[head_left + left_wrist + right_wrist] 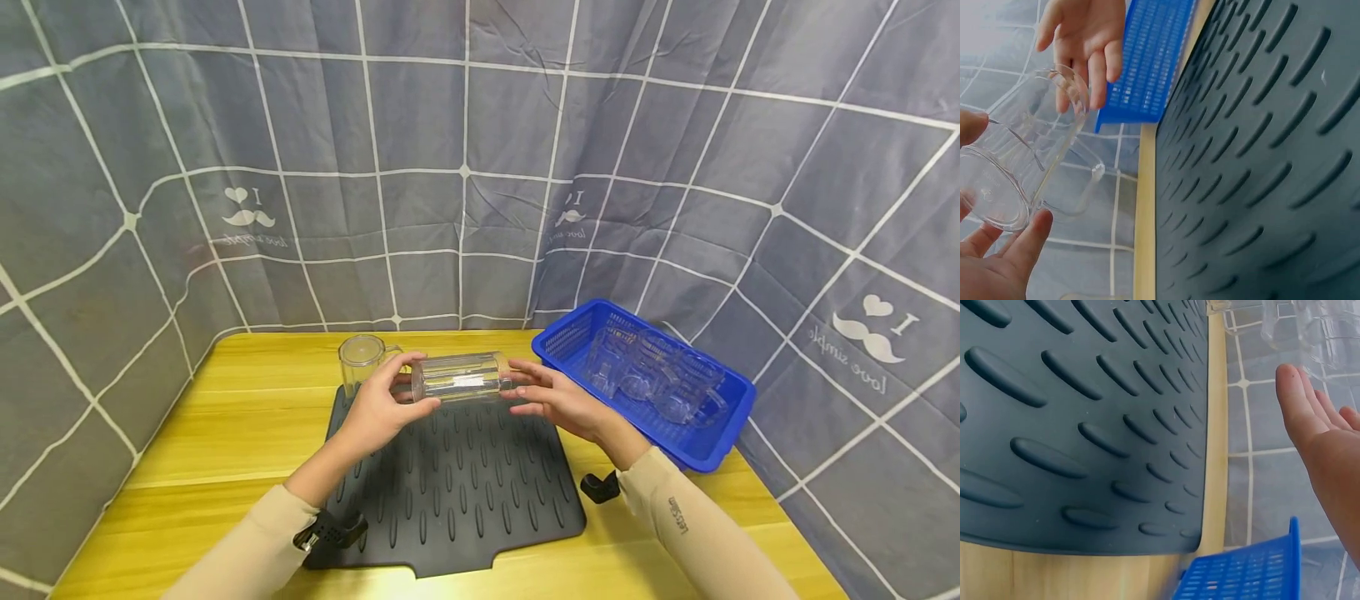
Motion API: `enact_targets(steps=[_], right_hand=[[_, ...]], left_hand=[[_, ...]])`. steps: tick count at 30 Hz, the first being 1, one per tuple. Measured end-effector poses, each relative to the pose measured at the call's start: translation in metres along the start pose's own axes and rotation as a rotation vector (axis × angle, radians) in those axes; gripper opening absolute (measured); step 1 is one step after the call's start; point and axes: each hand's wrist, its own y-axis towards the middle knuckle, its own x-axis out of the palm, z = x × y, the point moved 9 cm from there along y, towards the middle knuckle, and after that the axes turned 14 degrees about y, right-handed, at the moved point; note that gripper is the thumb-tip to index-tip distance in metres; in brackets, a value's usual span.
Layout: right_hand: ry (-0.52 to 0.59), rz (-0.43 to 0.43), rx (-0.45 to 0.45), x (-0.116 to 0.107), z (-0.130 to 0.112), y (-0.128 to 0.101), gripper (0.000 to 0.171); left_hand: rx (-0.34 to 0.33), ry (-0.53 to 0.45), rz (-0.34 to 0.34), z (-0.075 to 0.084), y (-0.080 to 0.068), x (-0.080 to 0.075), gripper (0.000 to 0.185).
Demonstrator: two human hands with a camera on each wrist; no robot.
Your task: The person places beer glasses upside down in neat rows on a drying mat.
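Observation:
A clear glass mug (461,377) lies sideways in the air above a dark ribbed drying mat (457,475). My left hand (377,408) grips it round the base end, thumb on the near side. In the left wrist view, the handle of the mug (997,187) points away toward the curtain. My right hand (558,398) is at the mouth end with fingers extended, fingertips right at the rim. The right wrist view shows that hand (1329,440) palm up, close to the glass. Another glass mug (362,354) stands upright at the mat's back left corner, partly behind my left hand.
At the right, a blue plastic basket (723,425) holds several glass mugs (637,375). Mat and basket are on a yellow wood-grain table (202,442). A grey curtain (420,208) with white lines hangs behind the table and along its sides.

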Motion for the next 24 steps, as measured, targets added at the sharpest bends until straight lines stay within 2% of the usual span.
enact_targets(steps=[5, 12, 16, 24], right_hand=[[-0.025, 0.016, -0.025, -0.007, -0.003, -0.002, 0.065], [-0.039, 0.047, -0.031, -0.013, -0.005, -0.007, 0.066], [-0.058, 0.068, -0.035, -0.016, -0.007, -0.011, 0.066], [-0.094, 0.099, -0.033, -0.024, -0.006, -0.017, 0.068]], left_hand=[[0.010, 0.075, 0.027, -0.005, 0.008, -0.008, 0.068], [0.002, 0.273, 0.039, -0.006, 0.017, -0.012, 0.070], [-0.012, 0.354, 0.036, -0.004, 0.023, -0.012, 0.074], [-0.003, 0.424, -0.002, 0.001, 0.039, -0.006, 0.075]])
